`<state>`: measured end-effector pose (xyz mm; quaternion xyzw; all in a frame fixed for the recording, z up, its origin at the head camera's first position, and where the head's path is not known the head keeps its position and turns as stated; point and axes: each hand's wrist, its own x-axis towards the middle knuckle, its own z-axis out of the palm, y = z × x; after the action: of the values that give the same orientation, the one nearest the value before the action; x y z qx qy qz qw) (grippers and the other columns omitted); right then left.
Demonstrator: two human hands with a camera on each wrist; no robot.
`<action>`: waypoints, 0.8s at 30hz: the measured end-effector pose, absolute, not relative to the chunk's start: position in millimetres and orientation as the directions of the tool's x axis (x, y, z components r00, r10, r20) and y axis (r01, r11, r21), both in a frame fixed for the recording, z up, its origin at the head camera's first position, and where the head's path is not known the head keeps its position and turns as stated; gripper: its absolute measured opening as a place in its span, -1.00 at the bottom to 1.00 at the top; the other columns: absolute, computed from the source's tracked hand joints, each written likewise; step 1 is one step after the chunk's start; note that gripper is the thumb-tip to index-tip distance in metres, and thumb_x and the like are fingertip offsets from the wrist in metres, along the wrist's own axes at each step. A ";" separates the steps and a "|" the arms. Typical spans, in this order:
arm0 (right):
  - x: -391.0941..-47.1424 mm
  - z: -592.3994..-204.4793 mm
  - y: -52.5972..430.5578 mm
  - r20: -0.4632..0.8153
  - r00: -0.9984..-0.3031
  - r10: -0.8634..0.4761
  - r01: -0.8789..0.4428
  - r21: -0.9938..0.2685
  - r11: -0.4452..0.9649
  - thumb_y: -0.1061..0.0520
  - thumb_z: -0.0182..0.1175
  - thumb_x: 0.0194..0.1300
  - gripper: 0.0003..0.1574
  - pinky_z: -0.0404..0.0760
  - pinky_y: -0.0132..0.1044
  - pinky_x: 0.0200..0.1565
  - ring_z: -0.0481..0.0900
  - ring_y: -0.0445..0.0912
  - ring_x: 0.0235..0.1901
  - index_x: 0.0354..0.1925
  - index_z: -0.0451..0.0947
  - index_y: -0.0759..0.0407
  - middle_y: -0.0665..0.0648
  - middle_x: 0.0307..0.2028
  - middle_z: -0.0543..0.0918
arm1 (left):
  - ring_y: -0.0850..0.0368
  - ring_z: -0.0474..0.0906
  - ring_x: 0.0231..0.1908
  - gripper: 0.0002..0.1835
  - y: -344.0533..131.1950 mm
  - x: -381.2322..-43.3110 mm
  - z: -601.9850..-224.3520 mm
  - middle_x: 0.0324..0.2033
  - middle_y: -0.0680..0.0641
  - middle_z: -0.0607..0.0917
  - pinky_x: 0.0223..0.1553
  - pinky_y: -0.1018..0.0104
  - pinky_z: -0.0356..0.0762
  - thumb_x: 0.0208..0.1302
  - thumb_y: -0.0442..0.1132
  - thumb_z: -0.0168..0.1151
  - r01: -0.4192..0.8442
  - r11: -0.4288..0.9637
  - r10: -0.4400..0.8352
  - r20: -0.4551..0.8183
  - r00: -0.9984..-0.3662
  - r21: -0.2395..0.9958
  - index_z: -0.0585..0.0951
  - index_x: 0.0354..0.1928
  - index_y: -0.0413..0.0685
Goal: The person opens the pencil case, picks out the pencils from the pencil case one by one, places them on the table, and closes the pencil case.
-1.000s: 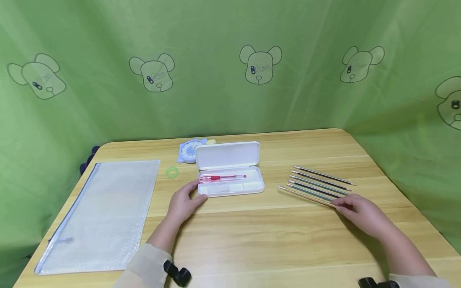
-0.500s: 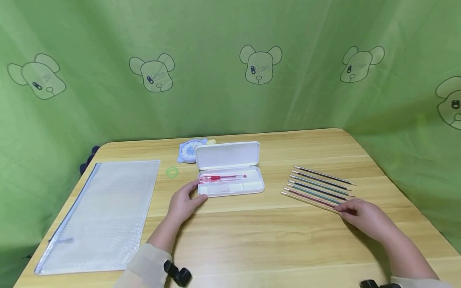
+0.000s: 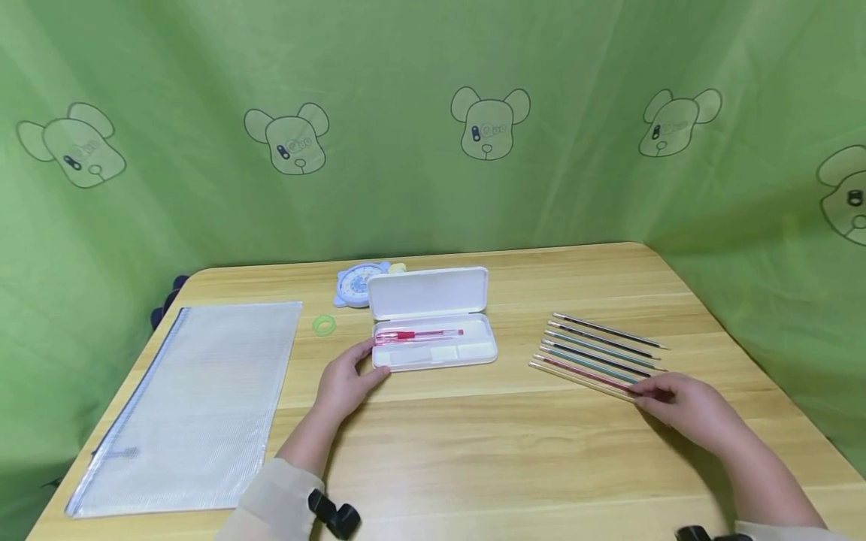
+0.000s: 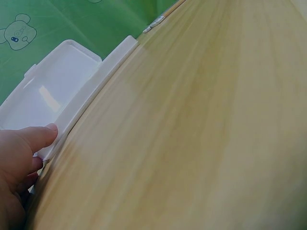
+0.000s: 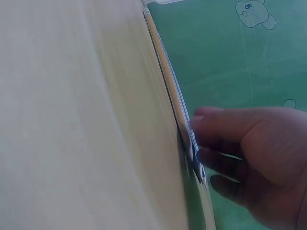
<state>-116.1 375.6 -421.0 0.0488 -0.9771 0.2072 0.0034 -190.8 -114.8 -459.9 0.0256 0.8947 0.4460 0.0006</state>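
On the table an open white pencil case (image 3: 476, 349) stands with its lid (image 3: 428, 293) raised; a red pen (image 3: 419, 334) lies inside. My left hand (image 3: 343, 382) grips the case's left end, thumb along the front wall; the left wrist view shows the thumb (image 4: 41, 136) against the case (image 4: 91, 96). At the right, several pencils lie side by side in a slanting row, a dark pencil (image 3: 598, 326) farthest. My right hand (image 3: 686, 406) pinches the near end of the tan pencil (image 3: 578, 380), beside a red pencil (image 3: 582, 370). Its fingers hide those pencil ends.
A clear mesh zip pouch (image 3: 196, 398) lies flat at the left. A green ring (image 3: 324, 325) and a blue clock-like toy (image 3: 358, 284) sit left of and behind the case. A green curtain (image 3: 406, 203) hangs round the table's back and sides.
My right hand has brought the tan pencil down toward me, flush with the row, and the red pencil now shows beside it. My left hand has stayed on the case.
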 end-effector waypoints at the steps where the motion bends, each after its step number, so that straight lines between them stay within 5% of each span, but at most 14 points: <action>1: -116.9 -420.0 374.4 0.029 -0.996 -0.088 -0.092 -0.414 0.906 0.02 0.32 0.26 -0.72 0.55 -0.31 -0.17 0.52 -0.32 -0.21 -0.09 0.70 0.09 0.14 -0.16 0.73 | -0.12 0.34 0.38 -0.33 -114.8 -190.8 -459.9 0.30 -0.14 0.52 0.46 -0.03 0.24 0.20 -0.05 0.38 0.042 0.602 0.045 0.018 -0.999 0.797 0.45 0.33 -0.08; 9: -138.0 -407.6 352.6 0.114 -0.985 -0.127 -0.167 -0.488 0.857 0.04 0.25 0.34 -0.64 0.55 -0.43 -0.28 0.46 -0.47 -0.30 0.02 0.65 0.21 0.20 -0.15 0.71 | -0.11 0.35 0.38 -0.33 -115.8 -191.4 -460.2 0.29 -0.13 0.53 0.46 -0.02 0.24 0.20 -0.06 0.38 0.046 0.605 0.042 0.025 -0.999 0.795 0.44 0.34 -0.07; 16: -168.6 -399.0 319.1 0.122 -0.982 -0.147 -0.190 -0.537 0.822 0.02 0.16 0.41 -0.55 0.63 -0.22 -0.07 0.63 0.12 -0.08 0.14 0.57 0.25 0.35 0.02 0.65 | -0.12 0.34 0.38 -0.32 -116.2 -191.3 -461.1 0.29 -0.13 0.53 0.46 -0.02 0.23 0.20 -0.06 0.38 0.052 0.598 0.047 0.030 -0.998 0.800 0.44 0.34 -0.08; 21: -192.1 -397.7 291.8 0.117 -0.979 -0.165 -0.202 -0.592 0.780 0.03 0.15 0.42 -0.53 0.60 0.11 0.10 0.59 0.19 0.03 0.17 0.53 0.25 0.32 0.06 0.63 | -0.13 0.35 0.38 -0.32 -115.4 -191.1 -460.9 0.29 -0.14 0.52 0.46 -0.03 0.24 0.21 -0.06 0.38 0.059 0.600 0.052 0.035 -0.998 0.798 0.44 0.34 -0.10; 24: -206.9 -398.9 274.7 0.111 -0.978 -0.179 -0.208 -0.632 0.746 0.04 0.15 0.42 -0.51 0.57 0.14 0.16 0.56 0.20 0.08 0.20 0.50 0.27 0.34 0.11 0.60 | -0.13 0.35 0.38 -0.32 -115.2 -191.1 -460.6 0.29 -0.15 0.53 0.46 -0.03 0.24 0.20 -0.07 0.38 0.058 0.596 0.050 0.035 -0.998 0.801 0.44 0.34 -0.10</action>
<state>-206.9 274.7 -398.9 0.1036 -0.9341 0.3409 0.0215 -191.1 -115.2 -460.6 0.0303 0.8934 0.4482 -0.0043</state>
